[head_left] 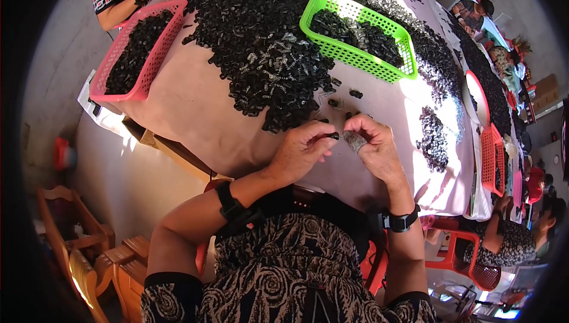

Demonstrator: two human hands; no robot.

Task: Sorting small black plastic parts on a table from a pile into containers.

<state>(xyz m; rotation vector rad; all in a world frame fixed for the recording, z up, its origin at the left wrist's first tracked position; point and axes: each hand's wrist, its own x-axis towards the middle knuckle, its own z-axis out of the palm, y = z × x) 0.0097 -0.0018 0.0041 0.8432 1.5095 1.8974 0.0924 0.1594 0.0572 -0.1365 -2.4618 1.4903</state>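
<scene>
My left hand (296, 152) pinches a small black plastic piece (333, 136) between thumb and fingertips. Close beside it, my right hand (379, 151) is closed in a pinch, with a grey fabric cover (355, 140) on one finger. Whatever its fingertips hold is too small to make out. Both hands are just above the near edge of the covered table (195, 100). Past them, a few loose black pieces (355, 94) lie beside a large heap of black pieces (237, 32). Silvery coil springs (275, 62) are scattered over that heap.
A green basket (361, 56) and a pink basket (142, 83) hold black pieces. Another person's arm (133, 10) rests at the far left. More heaps, a red basket (492, 160) and other people are along the right. Wooden chairs (77, 228) stand at lower left.
</scene>
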